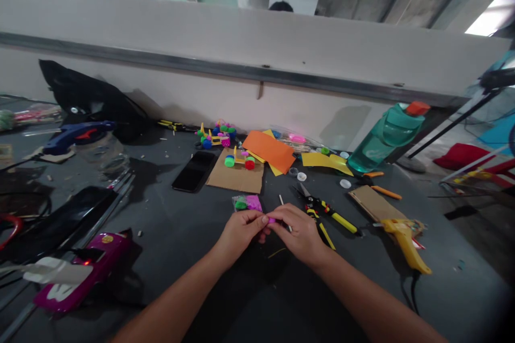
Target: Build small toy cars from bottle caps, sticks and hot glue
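Low over the dark table, my left hand (240,233) and my right hand (296,231) meet fingertip to fingertip. Between them they pinch a small purple piece (271,220); most of it is hidden by the fingers, so its kind cannot be made out. Just behind my left hand lies a clear packet with green and purple pieces (252,202). A thin white stick (281,200) pokes out beyond my right fingers. To the right of that hand are yellow-and-black handled cutters (338,218). A small wheeled toy (240,161) rests on a cardboard piece (219,178) farther back.
A phone (195,171), orange paper (269,151) and more small toys (217,135) lie toward the wall. On the right are a teal bottle (386,136) and a yellow glue gun (406,244). A magenta power strip (108,249) and blue glue gun (78,136) sit left.
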### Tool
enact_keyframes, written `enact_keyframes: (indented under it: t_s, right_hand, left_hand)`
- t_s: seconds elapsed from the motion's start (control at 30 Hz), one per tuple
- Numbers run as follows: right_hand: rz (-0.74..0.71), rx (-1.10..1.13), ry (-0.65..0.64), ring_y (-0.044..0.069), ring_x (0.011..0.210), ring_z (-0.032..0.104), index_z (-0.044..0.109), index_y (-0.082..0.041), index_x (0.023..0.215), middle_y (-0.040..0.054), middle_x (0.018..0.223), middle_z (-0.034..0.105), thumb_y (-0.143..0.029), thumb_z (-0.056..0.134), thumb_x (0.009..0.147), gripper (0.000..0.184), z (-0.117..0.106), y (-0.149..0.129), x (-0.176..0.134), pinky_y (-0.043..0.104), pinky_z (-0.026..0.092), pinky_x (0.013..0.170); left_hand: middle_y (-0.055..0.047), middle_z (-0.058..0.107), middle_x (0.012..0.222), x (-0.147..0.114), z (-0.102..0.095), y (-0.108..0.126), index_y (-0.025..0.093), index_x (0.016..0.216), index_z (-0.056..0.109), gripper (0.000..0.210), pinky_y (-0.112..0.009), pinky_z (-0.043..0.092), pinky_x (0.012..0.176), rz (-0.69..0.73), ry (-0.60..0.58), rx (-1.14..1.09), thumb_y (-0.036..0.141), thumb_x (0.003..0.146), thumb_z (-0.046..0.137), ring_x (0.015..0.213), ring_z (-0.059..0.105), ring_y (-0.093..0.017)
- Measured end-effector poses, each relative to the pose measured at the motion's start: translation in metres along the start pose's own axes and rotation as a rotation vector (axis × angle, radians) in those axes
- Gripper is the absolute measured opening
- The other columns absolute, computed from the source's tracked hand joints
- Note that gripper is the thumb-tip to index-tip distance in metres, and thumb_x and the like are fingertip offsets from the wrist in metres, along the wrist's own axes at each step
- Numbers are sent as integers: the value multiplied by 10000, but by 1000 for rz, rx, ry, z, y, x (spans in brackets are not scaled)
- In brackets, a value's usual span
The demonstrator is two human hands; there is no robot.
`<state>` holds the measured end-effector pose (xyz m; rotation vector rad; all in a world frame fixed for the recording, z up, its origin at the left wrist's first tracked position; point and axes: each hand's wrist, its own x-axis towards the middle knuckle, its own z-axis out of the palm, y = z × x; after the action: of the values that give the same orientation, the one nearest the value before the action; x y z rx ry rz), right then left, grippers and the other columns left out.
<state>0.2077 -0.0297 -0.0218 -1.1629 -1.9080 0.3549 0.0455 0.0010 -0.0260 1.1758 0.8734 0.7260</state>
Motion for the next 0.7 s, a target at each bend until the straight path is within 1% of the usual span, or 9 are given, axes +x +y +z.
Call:
enact_keyframes:
  t_s: [0.1,0.17,0.23,0.33,0.4,0.43,0.53,0.63,0.7]
  right_hand:
    - [2,-12,8,160,865,618,633,-260,1063,42,914,660,-222,493,877,236,3,2,-1,299,518,765]
    - [-4,-21,4,162,935,616,573,-259,1175,56,1002,658,-192,447,894,315,5,2,-2,307,518,813]
    - [-6,-26,-30,165,1005,601,502,-247,1259,74,1089,638,-163,415,897,382,7,0,-4,319,510,861]
    - [-12,-34,-89,188,1094,561,423,-230,1321,91,1196,588,-191,477,862,464,9,-3,-6,359,487,923]
    - [-18,-50,-99,197,1091,564,443,-223,1303,90,1191,594,-230,529,839,472,9,-3,-7,366,490,922]
    - [-20,-66,-95,196,1069,577,471,-220,1278,88,1166,611,-239,533,840,442,9,-2,-7,362,498,910]
    - [-46,-133,-67,181,961,627,547,-212,1196,82,1058,666,-223,478,880,324,9,1,-7,336,523,846]
    - [-88,-173,-19,169,861,652,588,-213,1142,69,967,695,-210,448,898,281,9,2,-6,314,536,775]
    - [-109,-159,3,166,871,648,599,-223,1126,56,966,696,-200,460,892,273,8,1,-5,315,530,784]
  left_hand:
    - [-13,629,619,1,1,-1,128,746,656,297,-240,456,544,-41,31,-38,423,711,645,511,531,-99]
    - [-16,633,619,1,2,-1,125,736,657,292,-238,454,539,-50,50,-56,416,705,655,509,535,-99]
    - [-20,629,605,0,3,-2,119,701,653,298,-232,447,532,-48,50,-72,417,708,655,510,537,-100]
    - [-13,598,547,-1,4,-3,110,643,636,330,-220,432,529,-44,37,-107,431,723,643,499,522,-93]
    - [-9,582,522,-1,4,-3,108,630,629,345,-218,430,529,-57,21,-130,440,725,642,492,514,-90]
    - [-11,582,523,-2,3,-4,107,635,631,348,-220,433,530,-67,12,-137,443,722,645,495,517,-93]
    - [-33,607,578,-2,3,-4,100,685,656,356,-230,453,543,-103,-15,-141,455,714,651,538,545,-107]
    - [-44,620,639,-2,3,-3,100,735,672,357,-235,469,562,-132,-32,-174,457,713,654,577,553,-109]
    - [-34,610,648,-3,4,-2,106,758,670,338,-232,476,572,-125,-30,-209,441,711,665,593,552,-106]
